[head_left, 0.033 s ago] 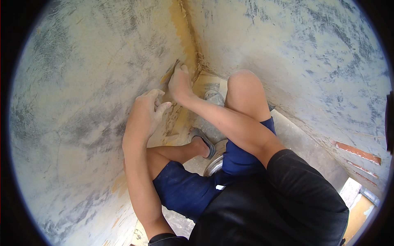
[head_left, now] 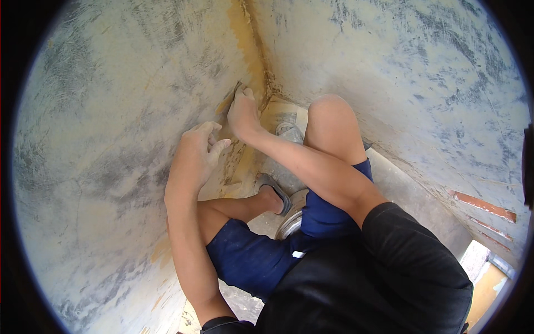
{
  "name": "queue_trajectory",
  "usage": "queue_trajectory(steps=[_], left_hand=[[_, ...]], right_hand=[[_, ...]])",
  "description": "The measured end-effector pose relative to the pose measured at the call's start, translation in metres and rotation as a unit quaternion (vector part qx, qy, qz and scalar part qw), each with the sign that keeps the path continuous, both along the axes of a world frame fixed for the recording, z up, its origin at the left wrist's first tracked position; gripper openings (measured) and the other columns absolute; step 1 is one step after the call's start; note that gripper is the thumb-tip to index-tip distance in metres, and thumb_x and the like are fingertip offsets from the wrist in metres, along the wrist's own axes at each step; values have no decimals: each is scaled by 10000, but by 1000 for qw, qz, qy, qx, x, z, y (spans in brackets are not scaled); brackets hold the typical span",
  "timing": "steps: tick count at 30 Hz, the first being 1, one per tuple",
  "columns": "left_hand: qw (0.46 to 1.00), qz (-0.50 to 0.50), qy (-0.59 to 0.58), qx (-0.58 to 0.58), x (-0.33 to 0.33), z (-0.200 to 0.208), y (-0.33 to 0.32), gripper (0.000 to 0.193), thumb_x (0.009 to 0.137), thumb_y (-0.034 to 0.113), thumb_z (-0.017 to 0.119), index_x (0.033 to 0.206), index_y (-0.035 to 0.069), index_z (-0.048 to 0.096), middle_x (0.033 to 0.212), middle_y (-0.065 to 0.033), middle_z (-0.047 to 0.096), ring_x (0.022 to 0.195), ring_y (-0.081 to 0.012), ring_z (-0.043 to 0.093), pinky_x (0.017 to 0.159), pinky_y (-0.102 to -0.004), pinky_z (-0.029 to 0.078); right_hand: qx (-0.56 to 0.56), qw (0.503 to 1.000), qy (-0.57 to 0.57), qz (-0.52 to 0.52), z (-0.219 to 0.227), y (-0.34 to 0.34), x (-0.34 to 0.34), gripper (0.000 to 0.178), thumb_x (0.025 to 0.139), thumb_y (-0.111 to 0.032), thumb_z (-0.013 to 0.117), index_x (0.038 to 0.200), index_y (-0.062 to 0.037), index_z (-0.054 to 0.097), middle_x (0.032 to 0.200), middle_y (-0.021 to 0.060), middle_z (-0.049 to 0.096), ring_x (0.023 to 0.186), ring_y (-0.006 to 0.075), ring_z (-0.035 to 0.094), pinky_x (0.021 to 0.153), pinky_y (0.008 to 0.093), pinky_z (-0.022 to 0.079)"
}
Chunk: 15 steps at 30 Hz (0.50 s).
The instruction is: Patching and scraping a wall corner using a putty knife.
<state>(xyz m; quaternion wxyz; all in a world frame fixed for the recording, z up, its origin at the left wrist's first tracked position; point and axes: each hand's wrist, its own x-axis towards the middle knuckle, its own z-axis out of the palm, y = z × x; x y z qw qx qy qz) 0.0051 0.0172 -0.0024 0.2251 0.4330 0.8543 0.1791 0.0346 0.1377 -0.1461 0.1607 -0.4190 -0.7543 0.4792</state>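
My right hand (head_left: 243, 114) is up against the left wall close to the corner, its fingers closed on a thin grey flat piece (head_left: 237, 88). Only the dark edge of that piece shows past the fingers, so I cannot tell its exact kind. Lower and to the left, my left hand (head_left: 197, 147) is beside the same wall, fingers loosely bent and thumb apart, with nothing visible in it. The left wall (head_left: 111, 111) has a pale, smeared coating with grey patches. A yellowish strip (head_left: 245, 44) runs down it along the corner.
Another pale, patchy wall (head_left: 389, 72) rises on the right, with reddish exposed strips (head_left: 485, 207) low down. Between my bent legs stands a round, light-coloured container (head_left: 292, 222), partly hidden. My sandalled foot (head_left: 272, 196) is near the left wall. A grey slab (head_left: 414, 195) lies along the right.
Almost nothing differs. My right hand and the thin grey piece have shifted very slightly to the left.
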Motion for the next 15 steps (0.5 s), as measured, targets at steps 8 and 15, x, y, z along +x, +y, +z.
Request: queue_trajectory(steps=[8, 15], left_hand=[[1000, 3, 5, 3, -1, 0, 2, 372, 864, 140, 778, 1161, -60, 679, 850, -187, 662, 739, -314, 610, 736, -426, 505], [1000, -2, 5, 3, 0, -1, 9, 377, 867, 144, 778, 1169, -59, 679, 846, -189, 660, 745, -311, 614, 738, -427, 504]], right_hand=[[18, 1000, 8, 7, -20, 15, -7, 454, 983, 14, 392, 1419, 136, 428, 1405, 318, 502, 1267, 456, 544, 1074, 453, 456], [12, 997, 67, -41, -32, 19, -12, 444, 1037, -55, 317, 1432, 134, 389, 1356, 339, 529, 1291, 412, 538, 1090, 454, 442]])
